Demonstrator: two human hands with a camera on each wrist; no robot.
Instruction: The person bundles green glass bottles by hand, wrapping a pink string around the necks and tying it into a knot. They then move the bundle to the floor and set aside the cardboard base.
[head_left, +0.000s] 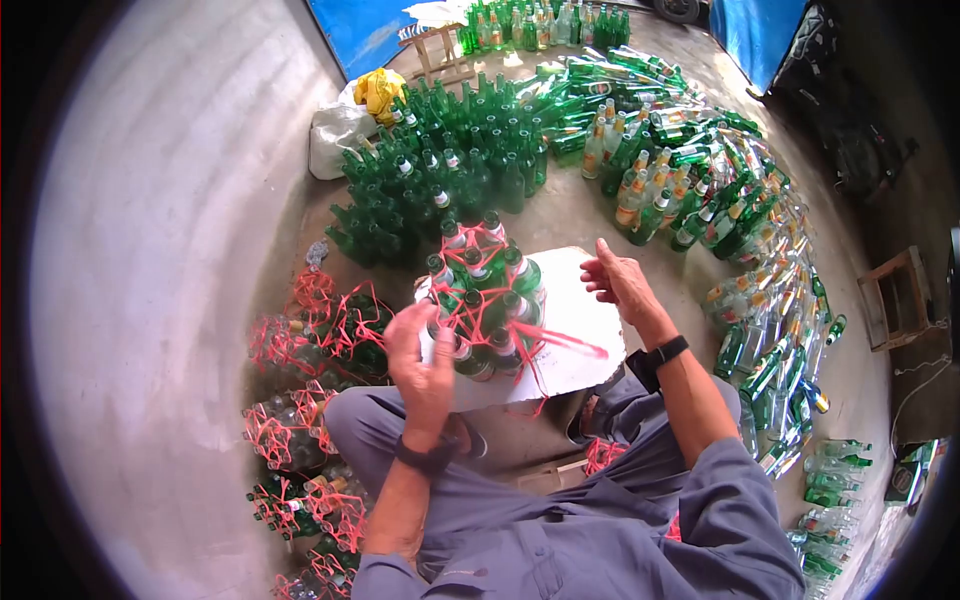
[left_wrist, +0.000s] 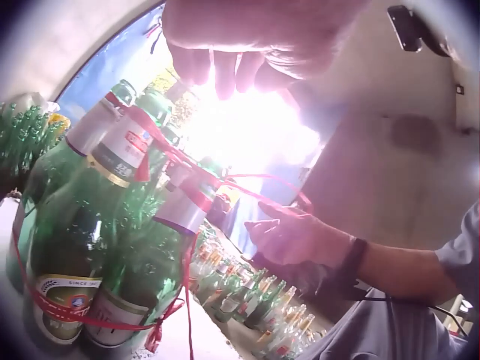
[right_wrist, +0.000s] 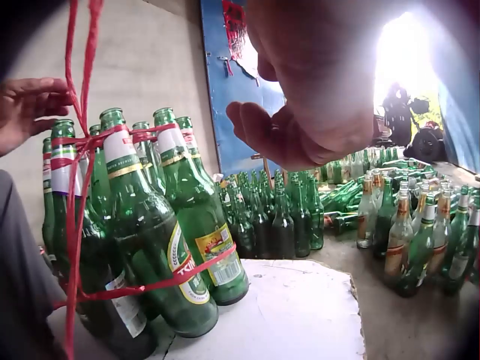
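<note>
Both hands released: the left hand [head_left: 422, 365], its fingers loosely bent, lies beside the bottle bundle [right_wrist: 154, 232] on the near left; whether a fingertip touches glass cannot be told. The right hand [head_left: 620, 285] is raised on the other side, apart from the bottles, fingers slightly bent, grasping nothing that I can see. A dark band [head_left: 668, 350] circles its wrist.

Between the hands, the bundle: green bottles, upright and close together, bound with red cord [right_wrist: 187, 276] around their necks and again lower, across the labels. A blurred loose length of cord trails to the right of the bundle.

Beneath, a white board [head_left: 575, 300] in front of the seated person's knees.

Beyond the board, a dense group of standing green bottles [head_left: 480, 140]; to its right, clear bottles [head_left: 628, 200] with orange labels, then a long bank of lying bottles [head_left: 765, 370] curving along the right. At left by the wall, further corded bundles [head_left: 285, 430]. Behind, a yellow bag [head_left: 380, 95] on a white sack [head_left: 338, 140], near a blue panel [head_left: 365, 35].
</note>
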